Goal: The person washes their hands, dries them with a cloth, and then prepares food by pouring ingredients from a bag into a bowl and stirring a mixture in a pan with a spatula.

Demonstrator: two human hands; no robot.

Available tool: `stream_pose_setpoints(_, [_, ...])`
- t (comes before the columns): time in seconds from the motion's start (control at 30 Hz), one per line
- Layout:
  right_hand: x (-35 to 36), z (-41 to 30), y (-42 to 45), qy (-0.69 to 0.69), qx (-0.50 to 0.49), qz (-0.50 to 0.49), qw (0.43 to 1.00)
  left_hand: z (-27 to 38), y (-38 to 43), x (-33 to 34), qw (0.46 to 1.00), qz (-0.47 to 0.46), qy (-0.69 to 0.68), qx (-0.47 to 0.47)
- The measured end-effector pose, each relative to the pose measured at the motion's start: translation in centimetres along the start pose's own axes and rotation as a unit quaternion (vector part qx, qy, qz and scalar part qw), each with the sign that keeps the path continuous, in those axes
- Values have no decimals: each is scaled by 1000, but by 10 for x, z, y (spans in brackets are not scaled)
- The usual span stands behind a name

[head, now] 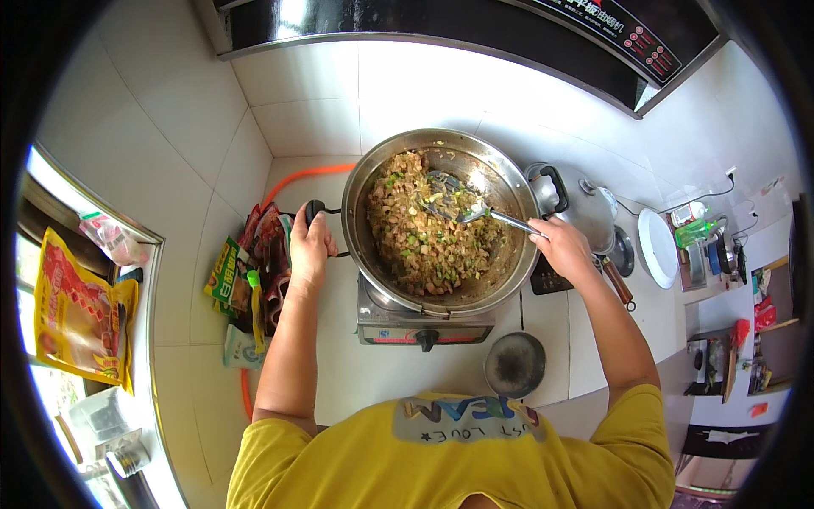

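Note:
A wide stainless steel pan [521, 273] sits over a gas stove [394, 331]. Inside it lies a chopped mixture [413, 242] with green onion pieces, heaped mostly towards the left, while bare metal shows at the right. My left hand [310, 245] grips the black side handle [313, 211] of the pan. In my right hand [563, 245] is the metal handle of a slotted spatula [470, 213]. Its blade rests in the upper middle of the mixture, partly covered by food.
Left of the pan are several food packets [254, 273] and an orange gas hose [305, 170]. At right stand a lidded metal pot [585, 203] and a white plate [656, 248]. A small dark bowl [515, 366] sits in front. A range hood [445, 25] hangs above.

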State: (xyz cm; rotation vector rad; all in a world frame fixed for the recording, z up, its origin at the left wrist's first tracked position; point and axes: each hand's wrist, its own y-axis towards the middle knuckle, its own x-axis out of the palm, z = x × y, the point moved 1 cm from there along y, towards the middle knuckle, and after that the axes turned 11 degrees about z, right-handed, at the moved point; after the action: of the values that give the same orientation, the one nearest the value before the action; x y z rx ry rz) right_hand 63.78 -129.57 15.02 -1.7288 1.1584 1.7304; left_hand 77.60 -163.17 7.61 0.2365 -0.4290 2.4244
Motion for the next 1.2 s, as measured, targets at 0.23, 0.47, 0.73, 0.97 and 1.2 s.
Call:
stream_pose_setpoints(0.23, [-25,16,5,81,-71,51,993,2,-2,1,1000,-3,-22,9])
stream_pose_setpoints(0.47, [-105,24,20,137,-59,8,989,1,-3,2,999,13,-36,-3])
stream_pose_setpoints(0.73, [-158,19,20,51,-225,39,972,2,-4,7,999,7,-49,1])
stream_pose_setpoints(0.97, [-161,29,12,54,-252,34,966,4,-6,11,998,21,-51,-8])
stream_pose_setpoints(1.2, [-145,30,21,94,-221,17,971,3,-5,12,998,24,-51,-7])
